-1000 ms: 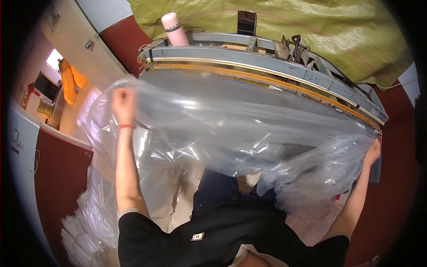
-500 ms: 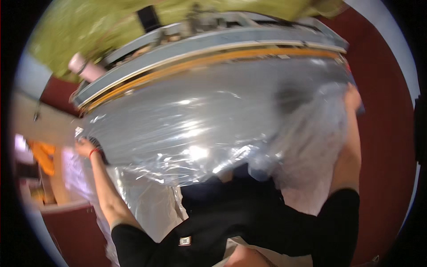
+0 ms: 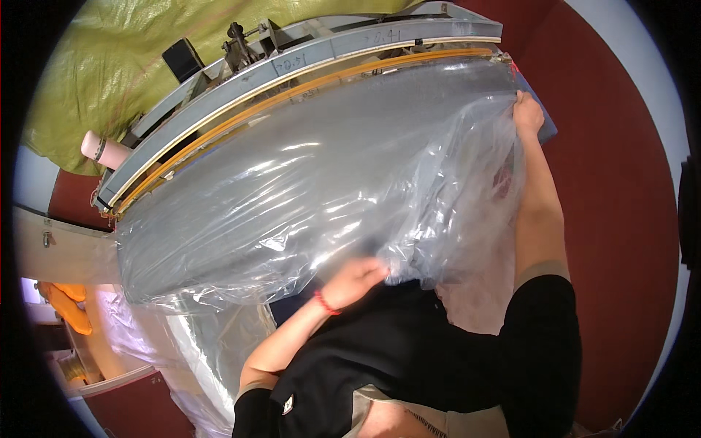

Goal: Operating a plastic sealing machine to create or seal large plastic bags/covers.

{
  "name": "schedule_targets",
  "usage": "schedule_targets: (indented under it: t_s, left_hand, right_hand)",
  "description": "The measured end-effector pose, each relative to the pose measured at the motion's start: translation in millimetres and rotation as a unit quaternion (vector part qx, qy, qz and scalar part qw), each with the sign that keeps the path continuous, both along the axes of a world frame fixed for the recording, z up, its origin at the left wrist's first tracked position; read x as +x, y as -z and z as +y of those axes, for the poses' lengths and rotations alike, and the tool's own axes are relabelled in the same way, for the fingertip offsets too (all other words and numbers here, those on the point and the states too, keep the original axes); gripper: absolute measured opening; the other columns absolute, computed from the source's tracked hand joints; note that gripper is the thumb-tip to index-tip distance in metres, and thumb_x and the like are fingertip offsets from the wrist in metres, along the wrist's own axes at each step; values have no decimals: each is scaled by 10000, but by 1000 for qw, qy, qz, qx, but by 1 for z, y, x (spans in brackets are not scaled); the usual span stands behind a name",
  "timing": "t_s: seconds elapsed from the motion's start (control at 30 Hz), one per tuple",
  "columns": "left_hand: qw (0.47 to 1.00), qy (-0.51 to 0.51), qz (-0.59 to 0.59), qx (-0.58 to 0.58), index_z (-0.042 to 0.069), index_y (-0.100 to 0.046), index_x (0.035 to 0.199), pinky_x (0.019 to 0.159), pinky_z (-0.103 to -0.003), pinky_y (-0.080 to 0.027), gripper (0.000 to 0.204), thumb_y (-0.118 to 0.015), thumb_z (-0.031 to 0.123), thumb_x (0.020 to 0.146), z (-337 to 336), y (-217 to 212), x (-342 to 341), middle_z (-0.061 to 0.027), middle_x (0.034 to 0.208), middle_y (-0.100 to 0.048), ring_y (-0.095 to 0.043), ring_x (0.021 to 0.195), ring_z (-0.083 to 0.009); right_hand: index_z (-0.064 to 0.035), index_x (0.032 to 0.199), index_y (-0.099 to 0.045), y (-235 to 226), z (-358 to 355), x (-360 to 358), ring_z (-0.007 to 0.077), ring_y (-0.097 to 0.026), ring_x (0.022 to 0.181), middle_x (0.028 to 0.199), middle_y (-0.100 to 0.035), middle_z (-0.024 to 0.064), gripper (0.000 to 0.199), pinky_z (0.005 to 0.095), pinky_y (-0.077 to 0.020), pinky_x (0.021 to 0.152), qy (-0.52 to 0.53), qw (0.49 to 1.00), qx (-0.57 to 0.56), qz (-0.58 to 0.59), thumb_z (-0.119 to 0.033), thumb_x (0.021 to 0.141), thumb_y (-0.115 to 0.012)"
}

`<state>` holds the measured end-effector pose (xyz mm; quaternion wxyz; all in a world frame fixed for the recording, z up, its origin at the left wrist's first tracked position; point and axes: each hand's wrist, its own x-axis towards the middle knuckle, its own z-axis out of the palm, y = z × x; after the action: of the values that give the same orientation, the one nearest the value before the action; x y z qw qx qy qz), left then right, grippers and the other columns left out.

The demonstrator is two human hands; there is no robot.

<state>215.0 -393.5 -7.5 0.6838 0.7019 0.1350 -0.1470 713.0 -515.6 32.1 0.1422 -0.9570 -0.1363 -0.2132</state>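
Note:
A clear plastic sheet [image 3: 292, 182] is draped over a long grey surface in front of me, wrinkled and shiny. My right hand [image 3: 527, 115] is closed on the sheet at its far right edge, that arm stretched forward. Close to my body, my left hand [image 3: 354, 283], with a red bracelet on the wrist, has its fingertips together at a bunched fold on the sheet's near edge. That hand seems to pinch the fold, though its fingertips are partly blurred. Towards the left, the sheet's near edge hangs loose.
Beyond the sheet runs a long grey metal frame [image 3: 321, 55] with an orange strip [image 3: 292, 93] along it. A pink roll [image 3: 106, 150] and a black box [image 3: 182, 60] sit by the frame. Yellow-green sheeting [image 3: 109, 73] lies behind; dark red floor [image 3: 621, 219] shows at right.
My left hand has left the sheet's left end and come to the middle of its near edge. My right hand keeps hold of the right edge. The view has turned.

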Motion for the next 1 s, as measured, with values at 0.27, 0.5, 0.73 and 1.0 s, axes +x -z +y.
schedule_targets:
  t_s: [0.27, 0.5, 0.73, 1.0]
  left_hand:
    - [644, -234, -618, -385, 41, -379, 1159, 747, -332, -442, 418, -516, 274, 841, 104, -142, -148, -91, 943, -516, -509, 869, -199]
    - [878, -396, -95, 251, 43, -374, 1244, 987, -379, -253, 670, -661, 299, 696, 18, -52, -172, -118, 1238, -404, -335, 1171, -245]
    - [568, -721, -113, 380, 43, -583, 842, 613, -194, -389, 91, -565, 127, 813, 114, -153, -256, 9, 779, -542, -475, 677, -71]
    - [353, -504, 126, 778, 11, -568, 818, 609, -255, -440, 94, -588, 77, 755, 223, -241, -342, -99, 732, -572, -537, 644, -157]
  right_hand:
    - [-104, 938, -569, 5, -10, 11, 386, -551, 863, 885, -591, 202, 381, 477, -416, 724, -10, 999, -12, 34, -414, 848, -366]
    - [-116, 941, -568, 12, -3, 19, 385, -535, 886, 923, -582, 198, 423, 478, -402, 730, -46, 998, 24, 46, -459, 839, -343]
    - [-129, 945, -574, 13, -20, 19, 379, -524, 908, 931, -582, 192, 400, 461, -389, 747, -38, 995, 64, 64, -446, 843, -352]
    - [-110, 912, -532, 16, -1, 17, 403, -536, 804, 839, -587, 188, 368, 471, -412, 648, -94, 995, -15, -5, -412, 883, -324]
